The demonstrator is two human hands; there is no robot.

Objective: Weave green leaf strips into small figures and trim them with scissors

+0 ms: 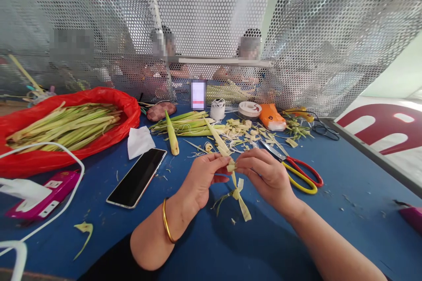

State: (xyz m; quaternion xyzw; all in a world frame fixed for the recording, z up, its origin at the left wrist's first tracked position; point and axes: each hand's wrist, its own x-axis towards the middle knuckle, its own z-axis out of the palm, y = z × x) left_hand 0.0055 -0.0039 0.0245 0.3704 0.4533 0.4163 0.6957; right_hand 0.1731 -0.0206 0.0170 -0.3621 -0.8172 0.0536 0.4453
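Note:
My left hand (211,171), with a gold bangle on the wrist, pinches a pale green strip of husk (219,140) near the middle of the table. From the right, my right hand (263,171) closes its fingertips on the same husk, at a folded part between the two hands. Below them is a knotted husk piece (237,193) with flat ends and thin green strands; whether it joins the held strip is hard to see. Scissors (296,169) with red and yellow handles lie beside my right hand, blades partly apart.
A red bag (132,109) of husks stands left, near a black phone (136,178), a white tissue (140,141) and a magenta power strip (62,184). Behind my hands are husks (187,125), string (217,109), tape (249,109) and an orange packet (272,117). A perforated metal screen (214,13) borders the table.

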